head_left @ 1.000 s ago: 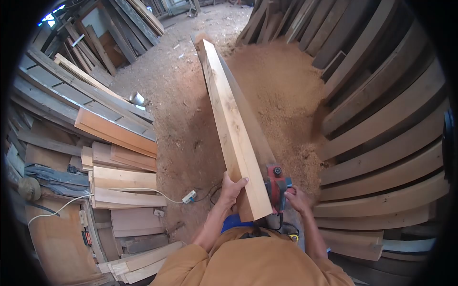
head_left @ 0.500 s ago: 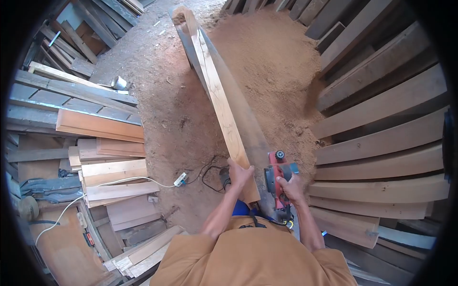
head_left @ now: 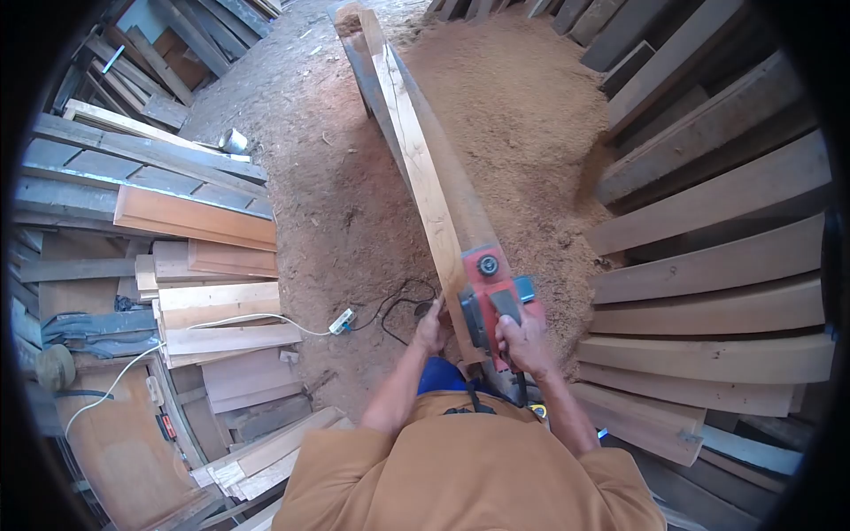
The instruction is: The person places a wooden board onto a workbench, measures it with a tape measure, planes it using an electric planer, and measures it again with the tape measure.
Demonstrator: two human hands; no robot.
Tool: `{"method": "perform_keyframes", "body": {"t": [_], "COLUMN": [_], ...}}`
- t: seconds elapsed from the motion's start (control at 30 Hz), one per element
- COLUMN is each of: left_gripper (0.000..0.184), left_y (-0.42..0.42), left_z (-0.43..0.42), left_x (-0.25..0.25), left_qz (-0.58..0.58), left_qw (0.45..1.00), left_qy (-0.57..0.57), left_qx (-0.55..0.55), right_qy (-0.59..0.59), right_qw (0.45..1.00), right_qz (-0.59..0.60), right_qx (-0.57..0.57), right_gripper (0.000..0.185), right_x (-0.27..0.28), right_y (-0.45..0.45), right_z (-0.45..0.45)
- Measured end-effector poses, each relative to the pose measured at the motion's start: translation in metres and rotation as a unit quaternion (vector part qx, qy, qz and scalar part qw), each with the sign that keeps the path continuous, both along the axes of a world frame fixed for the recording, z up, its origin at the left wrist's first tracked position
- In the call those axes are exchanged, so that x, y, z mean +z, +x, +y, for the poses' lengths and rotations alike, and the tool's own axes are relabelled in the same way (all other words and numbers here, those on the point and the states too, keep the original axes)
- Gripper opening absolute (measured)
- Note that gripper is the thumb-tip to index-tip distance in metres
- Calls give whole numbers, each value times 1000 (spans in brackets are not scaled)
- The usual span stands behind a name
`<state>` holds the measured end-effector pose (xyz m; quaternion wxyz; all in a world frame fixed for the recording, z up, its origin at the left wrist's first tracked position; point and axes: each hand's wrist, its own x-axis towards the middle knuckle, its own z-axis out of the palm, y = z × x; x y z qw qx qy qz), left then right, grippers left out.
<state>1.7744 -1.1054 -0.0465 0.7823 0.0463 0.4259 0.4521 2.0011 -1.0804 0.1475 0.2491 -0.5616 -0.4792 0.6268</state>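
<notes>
My right hand (head_left: 524, 342) is wrapped round the handle of a red and black electric hand planer (head_left: 486, 269). The planer rests over the near end of a long, pale wooden beam (head_left: 423, 177). Cracks run along the beam's top face, which lies lengthwise on a narrow, dusty workbench (head_left: 456, 190). At the beam's left edge, near my body, my left hand (head_left: 429, 329) grips the side; some of its fingers are hidden. The planer's underside is out of sight.
Sawdust (head_left: 505, 97) covers the ground right of the bench. Stacked planks (head_left: 708, 288) stand along the right, more boards (head_left: 221, 305) lie at left. A white extension socket (head_left: 341, 321) with cords sits on the floor. A metal can (head_left: 233, 141) lies farther back.
My right hand has brought the planer left, from beside the beam onto its near end. My left hand has shifted from the beam's top to its left edge.
</notes>
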Motion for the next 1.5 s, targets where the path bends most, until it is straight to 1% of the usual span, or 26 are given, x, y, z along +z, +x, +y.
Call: {"method": "perform_keyframes", "body": {"t": [0.07,0.13,0.23,0.27,0.3,0.4,0.43,0.5,0.57,0.67,0.7,0.77,0.8,0.9,1.0,1.03,1.07,1.1,1.17,1.23,1.27,1.3,1.33,1.37,1.43,1.5], "left_gripper": [59,56,47,46,45,46,47,50,50,44,41,41,40,34,29,29,29,30,30,31,32,32,40,40,40,42], "left_y": [4,5,10,10,9,7,9,16,21,24,24,25,27,11,5,2,4,3,3,4,5,5,8,9,8,7], "left_z": [-20,-28,-35,-35,-36,-35,-33,-30,-29,-27,-26,-27,-32,-40,-28,-26,-28,-30,-40,-49,-51,-51,-46,-44,-45,-45], "left_x": [-55,-72,-85,-87,-87,-54,-48,-41,-42,-30,-25,-34,-41,-64,-10,-1,-6,-15,-49,-83,-88,-85,-63,-60,-61,-58], "left_qz": [-6,-7,14,25,37,74,73,72,62,82,94,121,133,68,-1,-19,-21,-15,19,63,75,78,56,49,39,41], "left_qw": [998,998,997,995,993,990,992,995,997,996,995,992,990,994,997,997,997,997,998,996,995,995,998,998,999,998], "left_qy": [-61,-20,14,35,54,-25,-22,-13,-11,-5,-3,24,34,4,65,65,62,55,28,13,6,-5,-38,-33,-23,-23], "left_qx": [-8,-66,-75,-87,-99,-114,-98,-66,-41,-38,-43,-38,-38,-86,-46,-45,-44,-45,-59,-69,-64,-55,-19,-21,-20,-33], "right_qy": [-7,-28,16,58,79,135,151,166,70,54,48,34,37,45,132,121,111,72,54,100,127,154,130,170,164,89], "right_qw": [1000,999,999,997,995,987,985,982,995,995,995,996,997,994,987,987,988,991,992,987,986,983,986,981,981,994], "right_qz": [3,-4,8,-30,-44,-70,-70,-70,40,47,53,66,50,-21,-28,-34,-40,-46,-68,-99,-86,-72,-76,-83,-82,11], "right_qx": [20,46,33,34,40,49,50,61,57,72,66,52,54,96,93,96,99,100,93,81,73,65,71,44,57,58], "right_gripper": [42,47,36,37,37,36,36,42,41,37,37,38,37,36,41,44,46,48,51,52,52,53,55,58,59,52], "right_x": [-1,1,-11,-23,-28,-39,-42,-39,-34,-17,-19,-28,-28,-18,-33,-29,-25,-24,-20,-18,-23,-30,-30,-35,-43,-32], "right_y": [-9,-14,-27,-31,-37,-71,-84,-109,-130,-140,-140,-133,-126,-95,-61,-55,-49,-47,-51,-78,-91,-105,-120,-135,-158,-171], "right_z": [-8,-18,-32,-29,-20,41,68,122,167,188,184,163,146,79,-9,-24,-38,-44,-42,-1,22,49,80,106,164,199]}}
